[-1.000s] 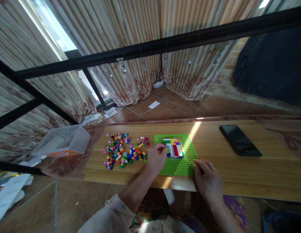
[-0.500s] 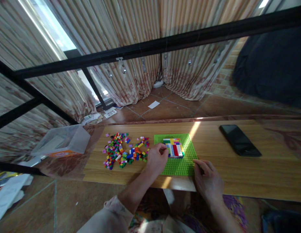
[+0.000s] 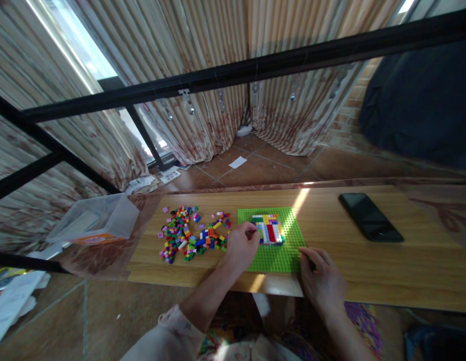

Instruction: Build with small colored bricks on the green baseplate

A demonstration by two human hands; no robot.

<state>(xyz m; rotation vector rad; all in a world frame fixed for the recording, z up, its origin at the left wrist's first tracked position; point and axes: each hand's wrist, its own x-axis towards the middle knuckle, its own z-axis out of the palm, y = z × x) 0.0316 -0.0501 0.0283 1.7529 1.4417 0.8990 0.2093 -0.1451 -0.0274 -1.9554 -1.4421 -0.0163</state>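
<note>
A green studded baseplate (image 3: 283,253) lies on the wooden table (image 3: 406,271). On it stands a small flat build of coloured bricks (image 3: 269,230) in red, yellow, white and blue. My left hand (image 3: 240,246) rests on the plate's left edge, fingers pinched together right beside the build; what they hold is too small to make out. My right hand (image 3: 323,281) lies at the plate's right front corner, fingers curled against the edge of the plate. A heap of loose coloured bricks (image 3: 191,235) is spread to the left of my left hand.
A black phone (image 3: 369,217) lies flat on the table's right part. A clear plastic box (image 3: 95,218) sits off the table's left end. Black metal bars (image 3: 233,75) cross the view above. Curtains and a tiled floor lie behind.
My left hand has shifted very slightly at the build's left side. The right hand has stayed at the plate's corner.
</note>
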